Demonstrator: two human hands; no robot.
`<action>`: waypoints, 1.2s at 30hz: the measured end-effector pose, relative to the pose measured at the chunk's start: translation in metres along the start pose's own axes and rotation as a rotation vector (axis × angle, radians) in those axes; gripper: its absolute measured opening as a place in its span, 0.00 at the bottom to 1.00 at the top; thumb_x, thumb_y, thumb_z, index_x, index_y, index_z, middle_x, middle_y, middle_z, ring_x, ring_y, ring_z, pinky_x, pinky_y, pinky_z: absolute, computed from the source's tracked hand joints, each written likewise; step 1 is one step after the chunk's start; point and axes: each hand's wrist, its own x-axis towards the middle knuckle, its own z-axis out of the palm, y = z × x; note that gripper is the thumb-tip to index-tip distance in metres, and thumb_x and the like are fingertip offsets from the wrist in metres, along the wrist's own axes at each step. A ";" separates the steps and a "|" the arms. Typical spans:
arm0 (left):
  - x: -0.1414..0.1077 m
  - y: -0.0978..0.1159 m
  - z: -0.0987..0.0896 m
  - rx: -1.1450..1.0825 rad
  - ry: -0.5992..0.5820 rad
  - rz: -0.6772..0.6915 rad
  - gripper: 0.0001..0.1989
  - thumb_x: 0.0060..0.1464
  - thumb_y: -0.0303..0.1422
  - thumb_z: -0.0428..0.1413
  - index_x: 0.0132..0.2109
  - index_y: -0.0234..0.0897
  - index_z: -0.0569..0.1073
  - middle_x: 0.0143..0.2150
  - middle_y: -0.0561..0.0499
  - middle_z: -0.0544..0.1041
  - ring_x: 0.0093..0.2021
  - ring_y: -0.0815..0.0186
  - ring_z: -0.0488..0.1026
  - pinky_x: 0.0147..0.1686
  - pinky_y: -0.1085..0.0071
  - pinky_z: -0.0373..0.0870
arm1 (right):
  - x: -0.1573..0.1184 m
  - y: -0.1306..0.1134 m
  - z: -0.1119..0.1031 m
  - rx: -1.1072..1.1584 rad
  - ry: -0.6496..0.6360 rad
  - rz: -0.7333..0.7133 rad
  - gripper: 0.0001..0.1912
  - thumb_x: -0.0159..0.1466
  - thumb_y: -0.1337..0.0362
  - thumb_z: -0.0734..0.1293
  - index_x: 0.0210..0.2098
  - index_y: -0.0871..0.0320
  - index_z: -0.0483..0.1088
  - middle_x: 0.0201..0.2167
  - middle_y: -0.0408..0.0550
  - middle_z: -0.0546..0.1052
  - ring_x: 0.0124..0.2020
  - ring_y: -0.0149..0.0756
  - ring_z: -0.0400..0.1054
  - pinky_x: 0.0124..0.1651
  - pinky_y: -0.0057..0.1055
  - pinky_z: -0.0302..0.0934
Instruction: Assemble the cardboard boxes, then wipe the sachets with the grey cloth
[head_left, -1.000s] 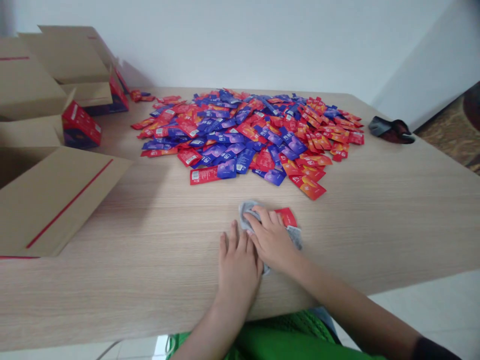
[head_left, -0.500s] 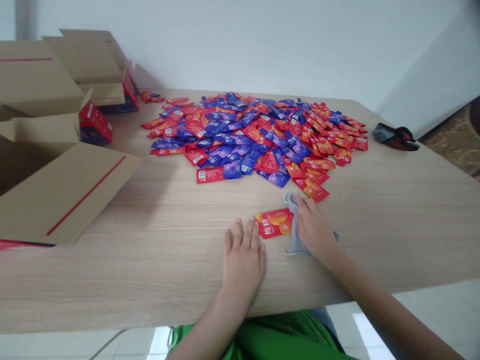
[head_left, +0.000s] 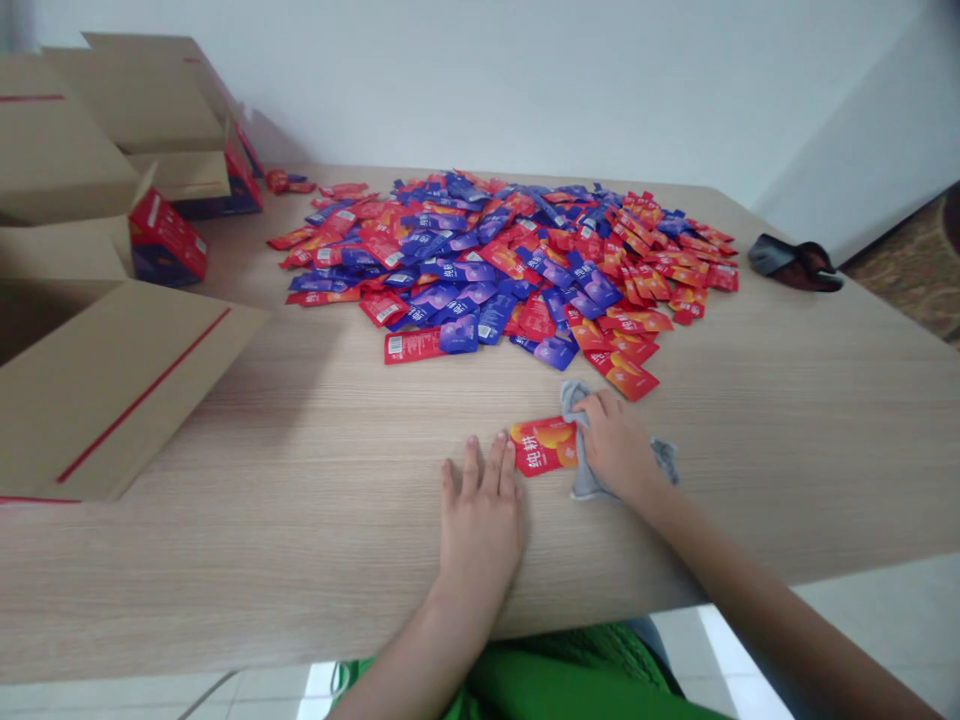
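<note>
A red packet with orange fruit printed on it [head_left: 544,446] lies flat on the wooden table. My left hand [head_left: 480,515] rests palm down with its fingers stretched out, the fingertips at the packet's left edge. Over the packet's right end, my right hand [head_left: 616,445] grips a grey cloth [head_left: 589,485] and presses it down. The cloth hides that end, and a bit of it shows beyond my wrist. Behind both hands spreads a large heap of red and purple packets [head_left: 480,270].
Open cardboard boxes stand on the left, the nearest with a flap [head_left: 150,390] reaching over the table. A dark, shiny strap-like object [head_left: 795,264] lies at the right rear. The white wall [head_left: 480,90] borders the table's back edge.
My right hand and the cloth have shifted slightly left over the packet, and the cloth has bunched up differently. My left hand stays beside the packet. The view has tilted a little.
</note>
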 end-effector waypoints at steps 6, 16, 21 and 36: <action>0.000 0.002 0.000 0.002 0.003 -0.002 0.28 0.63 0.30 0.43 0.69 0.38 0.58 0.71 0.50 0.55 0.69 0.43 0.54 0.61 0.36 0.57 | 0.012 -0.022 -0.028 0.146 0.098 -0.049 0.14 0.64 0.73 0.58 0.47 0.57 0.68 0.45 0.54 0.71 0.45 0.45 0.64 0.48 0.39 0.59; 0.001 0.005 -0.001 0.040 -0.011 0.008 0.28 0.60 0.27 0.45 0.68 0.33 0.61 0.70 0.44 0.58 0.68 0.40 0.55 0.60 0.34 0.58 | 0.002 -0.043 0.007 0.075 -0.007 -0.165 0.14 0.63 0.73 0.62 0.46 0.55 0.71 0.46 0.53 0.72 0.44 0.45 0.63 0.48 0.39 0.59; 0.001 0.004 0.002 0.035 -0.038 0.004 0.30 0.60 0.26 0.44 0.69 0.33 0.58 0.71 0.48 0.54 0.69 0.39 0.53 0.61 0.35 0.57 | 0.000 0.000 -0.007 0.089 0.033 0.021 0.14 0.61 0.76 0.61 0.45 0.60 0.70 0.45 0.57 0.71 0.45 0.47 0.63 0.48 0.40 0.60; 0.003 0.005 0.005 0.091 -0.019 0.005 0.30 0.60 0.25 0.44 0.69 0.35 0.58 0.72 0.49 0.53 0.69 0.40 0.53 0.61 0.35 0.57 | -0.022 -0.032 0.004 -0.026 0.040 -0.189 0.13 0.65 0.73 0.61 0.46 0.55 0.71 0.47 0.53 0.71 0.42 0.44 0.60 0.43 0.38 0.52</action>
